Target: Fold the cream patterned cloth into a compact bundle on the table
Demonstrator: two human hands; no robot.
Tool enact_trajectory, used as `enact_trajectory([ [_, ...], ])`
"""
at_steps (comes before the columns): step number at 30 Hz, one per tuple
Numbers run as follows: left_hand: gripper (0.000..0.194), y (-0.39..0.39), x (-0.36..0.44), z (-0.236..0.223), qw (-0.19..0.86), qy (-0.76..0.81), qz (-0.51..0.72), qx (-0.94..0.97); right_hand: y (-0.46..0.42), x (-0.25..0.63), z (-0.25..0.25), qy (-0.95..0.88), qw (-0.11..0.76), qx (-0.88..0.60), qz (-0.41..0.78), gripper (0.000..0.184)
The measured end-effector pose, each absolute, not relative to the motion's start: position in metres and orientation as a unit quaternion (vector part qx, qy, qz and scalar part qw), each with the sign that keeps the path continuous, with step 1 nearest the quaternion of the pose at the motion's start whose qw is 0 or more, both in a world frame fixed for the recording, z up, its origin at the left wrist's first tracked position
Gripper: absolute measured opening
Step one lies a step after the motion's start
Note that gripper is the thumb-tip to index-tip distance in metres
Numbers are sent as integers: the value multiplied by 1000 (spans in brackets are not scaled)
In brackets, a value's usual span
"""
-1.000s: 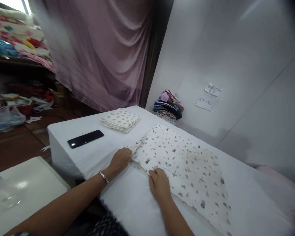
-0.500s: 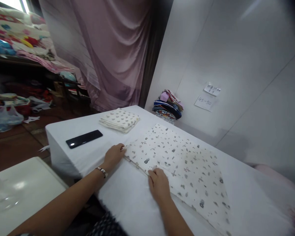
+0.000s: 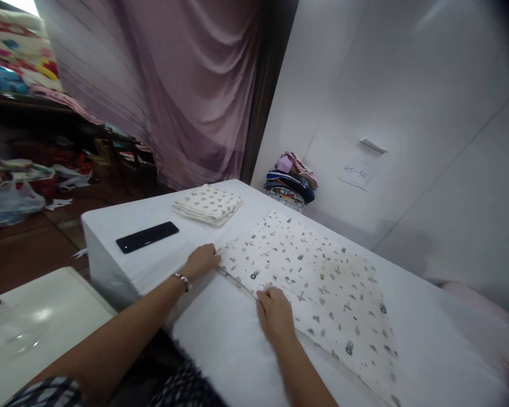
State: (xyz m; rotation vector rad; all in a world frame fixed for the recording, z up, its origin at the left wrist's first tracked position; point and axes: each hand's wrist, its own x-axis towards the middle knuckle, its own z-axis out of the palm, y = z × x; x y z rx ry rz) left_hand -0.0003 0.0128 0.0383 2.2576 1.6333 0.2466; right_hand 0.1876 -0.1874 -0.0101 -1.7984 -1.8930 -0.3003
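Observation:
A white cloth with a small grey print lies spread flat in layers on the white-covered table. My left hand, with a bracelet at the wrist, pinches the cloth's near left corner. Along the near edge, my right hand is closed on the cloth with thumb and fingers. Beyond my left hand sits a folded printed cloth, touched by neither hand.
A black phone lies on the table's left part. Folded clothes are stacked by the wall. A pale glossy surface stands at the lower left. A pink curtain hangs behind, and a plastic bag sits on the floor.
My left hand has shifted slightly inward at the corner, still on the cloth. My right hand has barely moved. The upper paper on the wall has curled, and the curtain has swung left.

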Motion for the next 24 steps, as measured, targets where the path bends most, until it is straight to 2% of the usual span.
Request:
enact_trajectory([
  [6, 15, 21, -5, 40, 212, 568, 158, 780, -187, 187, -8, -697, 232, -669, -115, 15],
  [11, 16, 24, -8, 28, 210, 557, 164, 787, -186, 187, -9, -699, 222, -670, -115, 19],
  [18, 31, 26, -12, 33, 316, 572, 208, 728, -185, 189, -11, -675, 287, -674, -84, 25],
  [24, 31, 26, -4, 43, 370, 553, 259, 700, -187, 194, -15, -656, 345, -670, -48, 29],
])
